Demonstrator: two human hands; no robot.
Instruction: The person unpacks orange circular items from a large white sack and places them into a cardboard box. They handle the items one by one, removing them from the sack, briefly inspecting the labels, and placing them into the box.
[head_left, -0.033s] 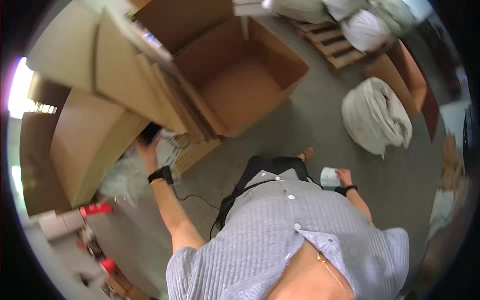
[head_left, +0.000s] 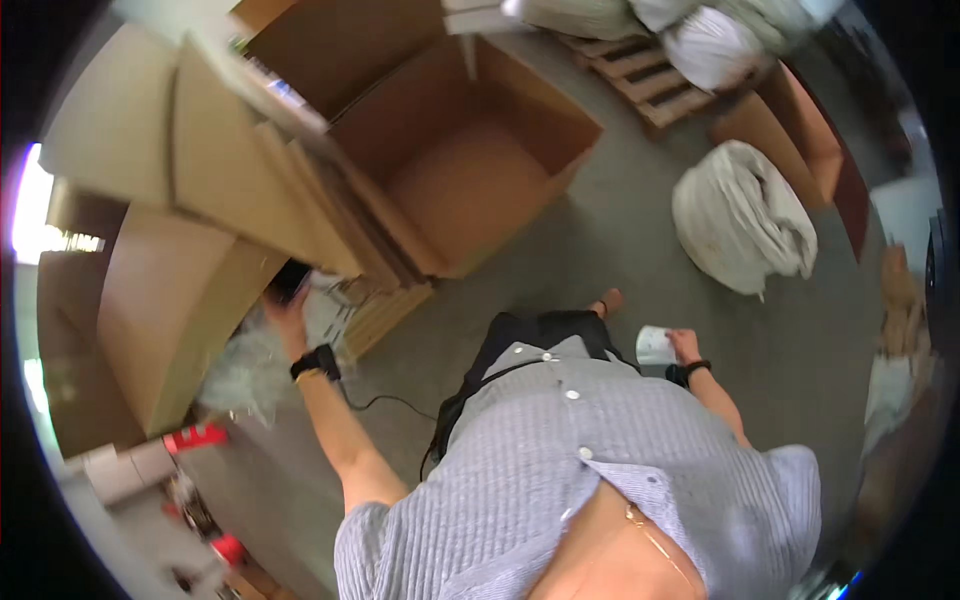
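My left hand [head_left: 287,314] reaches out beside a stack of cardboard, its fingers closed around a dark, phone-like thing [head_left: 290,280]. That thing is partly hidden by the fingers, so its kind is not certain. Low on my right side, my right hand [head_left: 685,346] grips a small white printed paper [head_left: 655,345] by its edge. Just beyond my left hand lean tall flattened cardboard sheets [head_left: 225,160]. Crumpled clear plastic [head_left: 245,370] lies beneath my left wrist.
A large open cardboard box [head_left: 480,170] stands ahead, with another carton [head_left: 160,290] at left. To the right sits a rolled white sack [head_left: 740,220]. Further back, a wooden pallet [head_left: 650,85] bears several filled sacks. A black cable [head_left: 390,399] runs near my left side.
The whole view has shifted slightly, with the boxes and sacks sitting a little further left. Both hands keep the same holds.
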